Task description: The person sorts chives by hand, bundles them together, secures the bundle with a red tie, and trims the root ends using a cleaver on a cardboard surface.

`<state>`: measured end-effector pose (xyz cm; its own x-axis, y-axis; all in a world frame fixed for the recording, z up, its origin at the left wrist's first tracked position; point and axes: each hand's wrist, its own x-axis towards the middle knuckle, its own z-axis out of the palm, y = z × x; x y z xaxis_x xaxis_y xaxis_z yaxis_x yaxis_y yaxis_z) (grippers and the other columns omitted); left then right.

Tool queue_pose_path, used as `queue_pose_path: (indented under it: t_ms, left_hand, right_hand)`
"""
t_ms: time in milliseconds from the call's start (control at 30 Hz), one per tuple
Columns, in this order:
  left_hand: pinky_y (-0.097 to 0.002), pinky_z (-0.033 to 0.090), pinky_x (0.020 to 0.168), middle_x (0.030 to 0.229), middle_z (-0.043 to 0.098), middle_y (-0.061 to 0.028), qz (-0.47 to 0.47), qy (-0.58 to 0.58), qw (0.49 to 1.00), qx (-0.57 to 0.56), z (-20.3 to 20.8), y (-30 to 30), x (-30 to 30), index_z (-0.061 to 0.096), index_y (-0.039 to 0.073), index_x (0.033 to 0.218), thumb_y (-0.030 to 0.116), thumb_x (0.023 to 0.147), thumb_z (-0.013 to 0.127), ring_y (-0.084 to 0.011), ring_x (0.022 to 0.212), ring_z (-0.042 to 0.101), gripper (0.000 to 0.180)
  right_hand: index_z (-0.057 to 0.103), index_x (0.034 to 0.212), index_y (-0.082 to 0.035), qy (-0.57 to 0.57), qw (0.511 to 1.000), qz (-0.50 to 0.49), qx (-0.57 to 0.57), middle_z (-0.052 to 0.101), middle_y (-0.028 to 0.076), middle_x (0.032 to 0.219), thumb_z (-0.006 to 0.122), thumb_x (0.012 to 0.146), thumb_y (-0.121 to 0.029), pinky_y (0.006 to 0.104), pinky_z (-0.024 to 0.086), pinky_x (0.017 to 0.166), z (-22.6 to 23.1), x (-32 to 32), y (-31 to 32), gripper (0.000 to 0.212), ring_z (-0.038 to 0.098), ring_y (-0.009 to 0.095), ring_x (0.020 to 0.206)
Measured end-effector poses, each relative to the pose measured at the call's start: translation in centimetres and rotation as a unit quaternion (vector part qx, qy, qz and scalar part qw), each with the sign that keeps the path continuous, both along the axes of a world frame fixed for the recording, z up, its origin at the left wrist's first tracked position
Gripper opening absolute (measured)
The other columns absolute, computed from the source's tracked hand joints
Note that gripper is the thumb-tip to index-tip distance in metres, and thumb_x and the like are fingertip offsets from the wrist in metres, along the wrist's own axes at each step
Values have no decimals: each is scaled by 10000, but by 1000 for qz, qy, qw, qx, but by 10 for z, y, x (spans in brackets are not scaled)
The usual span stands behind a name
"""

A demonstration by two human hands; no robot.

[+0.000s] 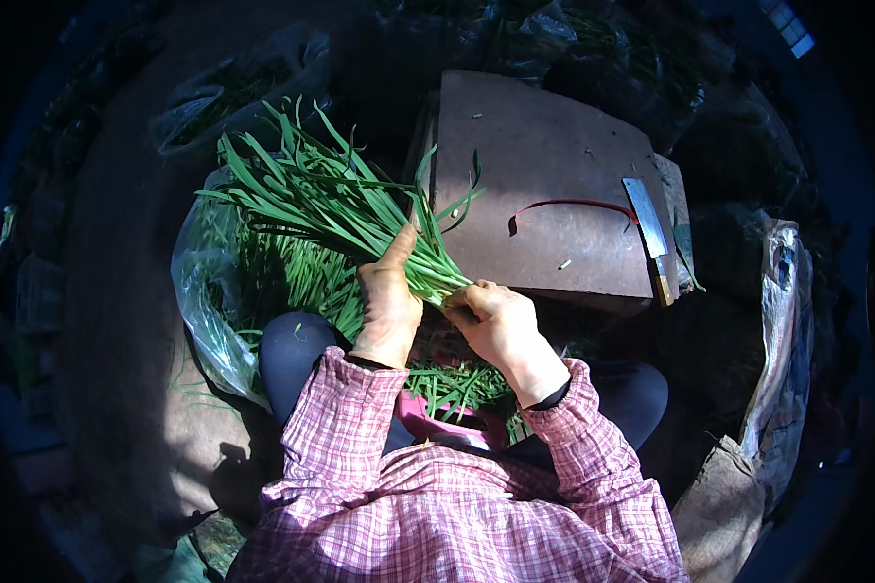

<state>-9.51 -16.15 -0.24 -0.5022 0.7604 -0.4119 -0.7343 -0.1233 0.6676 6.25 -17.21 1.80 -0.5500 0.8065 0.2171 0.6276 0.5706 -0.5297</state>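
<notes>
Beside a brown board (544, 185), both hands, left hand (391, 301) and right hand (501, 325), clamp a chive bunch (340, 204).

A bare, packed earth floor (117, 321) fills the left side of the frame, lit by strong sunlight that throws hard shadows in the lower left. A worn brown wooden board (544, 185) sits in the upper middle, serving as a low table, its surface sunlit. Dark plastic bags (515, 39) crowd the top edge in deep shade. A pale woven sack (783, 330) hangs at the right. A small bright window (787, 24) shows in the upper right corner; elsewhere the surroundings stay dim.
</notes>
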Motion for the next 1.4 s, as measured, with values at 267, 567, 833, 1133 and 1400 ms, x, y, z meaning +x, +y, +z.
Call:
queue_pose_path:
  t_ms: [267,567,833,1133,1400]
  left_hand:
    - [-378,591,850,1085,674,-103,-28,-45,996,65,-10,-3,-8,603,-1,1179,122,903,716,-234,947,686,323]
    - [-376,596,857,1065,683,-118,-15,-79,991,109,-18,2,-19,616,-24,1133,139,935,682,-242,959,692,265]
    - [-372,572,890,1064,683,-95,-35,-64,993,95,-23,-6,-17,620,3,1137,144,927,691,-229,957,680,263]
    - [-382,573,914,1129,686,-76,-221,-70,959,165,3,-25,-4,566,62,1284,217,890,734,-223,989,687,456]
    - [-298,536,809,1071,707,-80,-477,16,863,165,42,-19,29,667,-8,1151,272,895,753,-160,956,669,390]
  right_hand:
    - [705,1074,-18,285,755,-161,-568,730,60,867,705,940,-230,219,462,532,-6,14,-25,250,625,86,651]
    - [743,1024,-65,32,997,-54,50,702,85,770,737,878,-108,266,524,600,-34,59,-39,152,671,169,677]
    - [711,769,-131,19,998,-37,38,644,77,699,785,751,-199,383,517,626,-2,8,-26,102,652,287,679]
    - [556,1332,-10,145,969,-104,-168,631,195,1269,857,749,-291,416,438,1065,42,54,-15,713,574,344,1215]
    - [609,1077,12,374,754,-67,-536,646,67,836,756,816,-8,274,543,622,40,64,-4,300,637,159,670]
